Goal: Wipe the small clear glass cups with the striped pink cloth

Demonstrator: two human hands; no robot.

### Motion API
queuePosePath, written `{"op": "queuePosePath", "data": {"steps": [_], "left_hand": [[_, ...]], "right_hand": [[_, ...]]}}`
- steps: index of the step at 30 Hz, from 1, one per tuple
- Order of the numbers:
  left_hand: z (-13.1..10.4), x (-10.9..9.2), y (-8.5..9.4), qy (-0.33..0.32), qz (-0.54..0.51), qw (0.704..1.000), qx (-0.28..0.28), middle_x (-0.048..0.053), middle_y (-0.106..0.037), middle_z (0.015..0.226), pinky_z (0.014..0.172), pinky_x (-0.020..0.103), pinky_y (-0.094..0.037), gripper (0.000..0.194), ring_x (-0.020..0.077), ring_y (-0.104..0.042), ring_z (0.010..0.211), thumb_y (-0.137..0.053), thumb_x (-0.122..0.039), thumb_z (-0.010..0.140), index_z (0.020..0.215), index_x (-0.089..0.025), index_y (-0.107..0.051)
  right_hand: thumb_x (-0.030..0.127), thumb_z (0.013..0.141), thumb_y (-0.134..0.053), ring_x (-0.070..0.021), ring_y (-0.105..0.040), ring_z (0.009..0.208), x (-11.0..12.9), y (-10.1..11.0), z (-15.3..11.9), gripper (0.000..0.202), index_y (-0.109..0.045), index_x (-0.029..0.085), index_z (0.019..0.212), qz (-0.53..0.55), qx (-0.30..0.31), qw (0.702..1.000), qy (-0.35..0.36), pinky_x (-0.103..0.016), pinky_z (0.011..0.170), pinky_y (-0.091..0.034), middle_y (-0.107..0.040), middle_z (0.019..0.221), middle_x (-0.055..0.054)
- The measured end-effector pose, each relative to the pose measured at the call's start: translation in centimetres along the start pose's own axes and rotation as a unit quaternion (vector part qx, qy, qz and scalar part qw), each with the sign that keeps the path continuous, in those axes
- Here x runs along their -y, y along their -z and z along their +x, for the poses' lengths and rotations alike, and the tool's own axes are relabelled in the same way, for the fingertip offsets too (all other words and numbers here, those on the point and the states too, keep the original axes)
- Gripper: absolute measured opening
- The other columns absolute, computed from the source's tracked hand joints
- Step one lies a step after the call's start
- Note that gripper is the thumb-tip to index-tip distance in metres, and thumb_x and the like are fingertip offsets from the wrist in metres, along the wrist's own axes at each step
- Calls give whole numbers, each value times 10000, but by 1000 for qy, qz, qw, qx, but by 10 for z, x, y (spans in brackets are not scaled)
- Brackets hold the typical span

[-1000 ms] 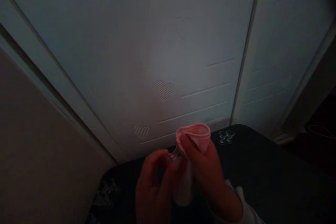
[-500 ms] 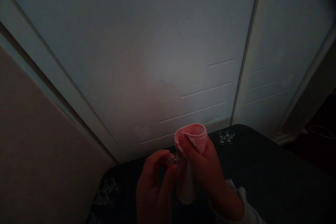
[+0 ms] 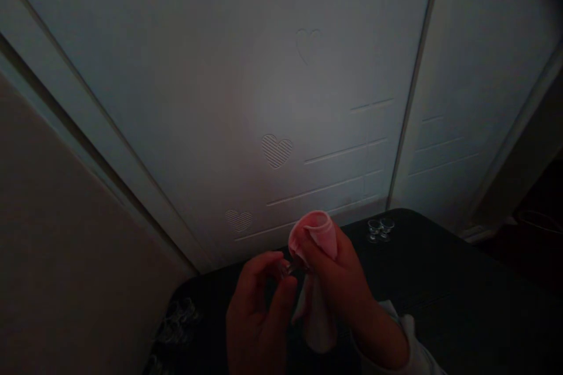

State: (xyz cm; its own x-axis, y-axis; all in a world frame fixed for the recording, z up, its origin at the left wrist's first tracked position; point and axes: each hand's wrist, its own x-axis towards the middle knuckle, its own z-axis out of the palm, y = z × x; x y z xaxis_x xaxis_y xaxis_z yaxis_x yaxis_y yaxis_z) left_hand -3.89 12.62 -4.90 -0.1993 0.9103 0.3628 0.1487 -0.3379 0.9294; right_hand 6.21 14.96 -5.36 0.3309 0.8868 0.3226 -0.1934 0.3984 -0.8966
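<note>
Between thumb and fingers, my left hand [image 3: 259, 310] grips a small clear glass [image 3: 287, 268] by one end. My right hand [image 3: 341, 275] is closed around a pink cloth [image 3: 317, 231], which wraps the other end of the glass. The lower part of the cloth hangs below my right hand. Both hands are close together over the front part of a dark table [image 3: 422, 281]. How much of the glass lies inside the cloth is hidden.
Two small stemmed glasses [image 3: 380, 228] stand near the table's back edge, on the right. Several clear glasses [image 3: 178, 319] are grouped at the left edge, dimly seen. Behind the table rises a pale panel [image 3: 220, 99] with carved hearts and lines.
My right hand and the top of the cloth have shifted slightly left and down, and the cloth has turned. Its hanging end has swung right. My left hand has barely moved.
</note>
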Motion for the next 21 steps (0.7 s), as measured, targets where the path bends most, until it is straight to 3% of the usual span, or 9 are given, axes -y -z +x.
{"op": "queuePosePath", "data": {"steps": [16,21], "left_hand": [[3,0,1,8,11,999,41,33,-630,748,564,221,-479,239,146,-592,665,-609,-351,662,831,-184,-599],[1,-1,-2,12,-12,1000,24,16,-616,732,555,198,-469,206,125,-576,642,-602,-339,672,816,-192,-595]], "right_hand": [[351,670,-617,-110,-504,518,4,-5,-2,178,-538,194,700,33,-40,998,-33,-213,475,-406,-554,590,25],[349,671,-614,-111,-514,506,5,-5,-2,176,-537,193,695,28,-36,999,-26,-215,468,-415,-552,573,27]]}}
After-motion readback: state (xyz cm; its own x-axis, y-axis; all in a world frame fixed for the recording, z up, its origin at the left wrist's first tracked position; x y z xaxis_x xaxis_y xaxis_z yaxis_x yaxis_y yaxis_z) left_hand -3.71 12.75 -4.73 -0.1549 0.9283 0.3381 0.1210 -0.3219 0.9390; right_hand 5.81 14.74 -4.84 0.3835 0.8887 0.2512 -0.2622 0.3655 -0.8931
